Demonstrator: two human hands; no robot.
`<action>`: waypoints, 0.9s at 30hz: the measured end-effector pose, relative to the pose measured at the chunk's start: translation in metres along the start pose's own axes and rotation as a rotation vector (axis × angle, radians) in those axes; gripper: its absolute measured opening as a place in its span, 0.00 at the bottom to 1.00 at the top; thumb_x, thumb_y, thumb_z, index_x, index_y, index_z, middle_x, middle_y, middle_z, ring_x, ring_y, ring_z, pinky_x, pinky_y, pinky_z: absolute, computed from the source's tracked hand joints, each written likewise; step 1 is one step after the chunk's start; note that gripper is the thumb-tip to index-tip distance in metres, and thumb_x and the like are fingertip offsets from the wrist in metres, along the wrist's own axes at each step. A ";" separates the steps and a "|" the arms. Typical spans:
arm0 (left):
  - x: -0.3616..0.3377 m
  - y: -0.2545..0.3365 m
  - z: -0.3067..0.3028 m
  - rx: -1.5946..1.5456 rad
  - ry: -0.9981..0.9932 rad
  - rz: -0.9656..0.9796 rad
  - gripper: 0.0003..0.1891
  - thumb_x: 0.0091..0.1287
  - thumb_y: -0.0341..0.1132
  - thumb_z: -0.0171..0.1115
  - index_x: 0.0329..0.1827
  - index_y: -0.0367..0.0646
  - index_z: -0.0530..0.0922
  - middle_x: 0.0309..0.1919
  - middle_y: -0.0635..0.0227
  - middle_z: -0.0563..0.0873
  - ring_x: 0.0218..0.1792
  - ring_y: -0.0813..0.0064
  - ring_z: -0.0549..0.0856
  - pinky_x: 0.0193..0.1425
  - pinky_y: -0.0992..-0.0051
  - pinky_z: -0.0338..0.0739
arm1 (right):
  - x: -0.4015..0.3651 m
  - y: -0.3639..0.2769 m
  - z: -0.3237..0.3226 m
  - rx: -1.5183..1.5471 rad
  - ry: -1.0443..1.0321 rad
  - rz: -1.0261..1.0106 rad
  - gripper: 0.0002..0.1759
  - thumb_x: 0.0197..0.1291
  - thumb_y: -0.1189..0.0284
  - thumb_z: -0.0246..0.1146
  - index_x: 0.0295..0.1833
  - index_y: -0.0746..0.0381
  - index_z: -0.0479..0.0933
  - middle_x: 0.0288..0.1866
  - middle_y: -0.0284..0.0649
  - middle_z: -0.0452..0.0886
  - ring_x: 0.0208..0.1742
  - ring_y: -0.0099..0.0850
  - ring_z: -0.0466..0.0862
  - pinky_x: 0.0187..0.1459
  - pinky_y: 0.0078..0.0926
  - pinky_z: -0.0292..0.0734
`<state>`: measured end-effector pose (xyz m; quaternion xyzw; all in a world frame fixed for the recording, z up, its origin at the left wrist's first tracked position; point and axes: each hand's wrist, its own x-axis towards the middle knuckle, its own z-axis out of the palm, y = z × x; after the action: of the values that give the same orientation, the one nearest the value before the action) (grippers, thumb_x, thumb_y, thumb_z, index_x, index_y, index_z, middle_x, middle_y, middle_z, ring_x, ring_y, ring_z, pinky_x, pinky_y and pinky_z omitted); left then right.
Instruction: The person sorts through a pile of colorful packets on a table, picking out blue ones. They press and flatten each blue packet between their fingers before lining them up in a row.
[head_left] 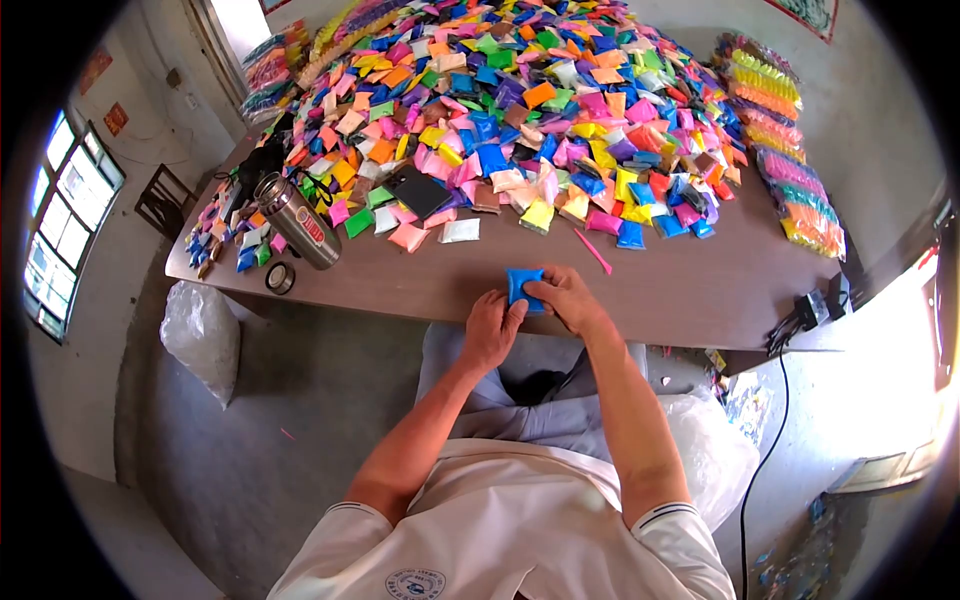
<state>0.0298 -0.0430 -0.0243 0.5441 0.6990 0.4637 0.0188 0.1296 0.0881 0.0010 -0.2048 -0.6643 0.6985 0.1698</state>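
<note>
A small blue packet (522,284) is held between my two hands at the front edge of the brown table (420,275). My left hand (491,325) grips its lower left side, with the thumb near the packet. From the right, my right hand (567,297) pinches the packet's right side, its thumb on the face. Beyond my hands, a large heap of small coloured packets (480,130) covers the back of the table. A pink plastic stick (594,252) lies just past my right hand. A white packet (459,231) rests at the heap's near edge.
A steel thermos flask (299,222) stands at the left, its lid (280,278) beside it. A black flat device (417,191) lies on the heap. Bundled packet strips (797,200) line the right side. Black power adapters (812,308) with a cable sit at the right edge.
</note>
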 end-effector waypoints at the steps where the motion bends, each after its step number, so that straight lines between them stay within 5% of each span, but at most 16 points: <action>1: 0.000 0.000 -0.001 0.000 0.005 -0.001 0.20 0.68 0.45 0.48 0.27 0.36 0.74 0.27 0.53 0.77 0.36 0.50 0.75 0.41 0.58 0.68 | 0.001 0.000 -0.001 -0.003 -0.003 -0.001 0.17 0.53 0.68 0.62 0.48 0.64 0.76 0.26 0.29 0.73 0.22 0.17 0.68 0.23 0.16 0.62; 4: 0.000 0.002 -0.004 -0.055 -0.008 -0.017 0.20 0.68 0.46 0.48 0.28 0.36 0.74 0.28 0.53 0.77 0.36 0.50 0.75 0.42 0.58 0.68 | 0.002 0.003 -0.004 0.176 -0.076 0.007 0.15 0.53 0.68 0.62 0.45 0.64 0.76 0.24 0.29 0.72 0.22 0.18 0.68 0.23 0.16 0.62; 7: 0.002 0.005 -0.005 -0.043 -0.007 -0.029 0.19 0.67 0.44 0.49 0.28 0.36 0.74 0.27 0.53 0.77 0.35 0.50 0.75 0.41 0.58 0.68 | 0.011 0.013 -0.004 0.017 0.002 -0.007 0.11 0.54 0.68 0.62 0.39 0.64 0.77 0.21 0.28 0.71 0.21 0.17 0.68 0.22 0.16 0.62; 10: 0.000 0.005 -0.002 -0.009 -0.002 -0.052 0.15 0.64 0.40 0.53 0.26 0.37 0.74 0.30 0.56 0.79 0.36 0.52 0.76 0.42 0.60 0.69 | 0.023 0.020 -0.004 0.189 0.123 -0.057 0.09 0.53 0.69 0.63 0.34 0.64 0.76 0.19 0.29 0.70 0.20 0.17 0.68 0.22 0.17 0.62; 12: 0.000 0.000 0.002 -0.001 0.091 0.159 0.13 0.62 0.37 0.56 0.24 0.36 0.74 0.33 0.58 0.81 0.36 0.56 0.77 0.43 0.64 0.71 | 0.033 0.015 -0.004 0.018 0.220 -0.058 0.10 0.51 0.69 0.64 0.33 0.66 0.75 0.18 0.31 0.71 0.19 0.19 0.70 0.21 0.20 0.64; 16: -0.005 0.001 0.000 0.017 0.041 0.092 0.11 0.59 0.34 0.59 0.22 0.37 0.74 0.38 0.59 0.82 0.39 0.57 0.78 0.47 0.64 0.71 | 0.068 0.015 0.010 -0.302 0.248 -0.101 0.12 0.49 0.68 0.64 0.36 0.65 0.75 0.20 0.35 0.73 0.22 0.23 0.74 0.25 0.24 0.68; 18: -0.007 0.002 0.001 0.031 0.047 0.091 0.06 0.55 0.29 0.60 0.22 0.38 0.75 0.38 0.60 0.82 0.40 0.57 0.78 0.48 0.63 0.71 | 0.078 0.012 0.022 -0.452 0.352 -0.280 0.15 0.47 0.67 0.65 0.41 0.61 0.75 0.23 0.39 0.75 0.28 0.31 0.78 0.32 0.29 0.73; 21: -0.010 0.002 0.001 0.032 0.067 0.139 0.06 0.53 0.28 0.60 0.21 0.38 0.75 0.40 0.60 0.82 0.40 0.57 0.78 0.49 0.63 0.71 | 0.083 0.011 0.038 -0.648 0.314 -0.207 0.17 0.47 0.66 0.65 0.45 0.57 0.75 0.32 0.43 0.78 0.35 0.38 0.79 0.38 0.33 0.74; 27: -0.017 0.006 -0.003 0.091 0.059 0.170 0.07 0.54 0.29 0.60 0.20 0.38 0.74 0.44 0.58 0.80 0.42 0.57 0.77 0.53 0.62 0.69 | 0.087 0.021 0.030 -0.646 0.401 -0.310 0.18 0.48 0.68 0.65 0.47 0.57 0.75 0.46 0.44 0.76 0.42 0.40 0.78 0.43 0.35 0.74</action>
<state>0.0401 -0.0580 -0.0268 0.5879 0.6709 0.4471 -0.0659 0.0404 0.1055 -0.0237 -0.2774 -0.8262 0.3662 0.3260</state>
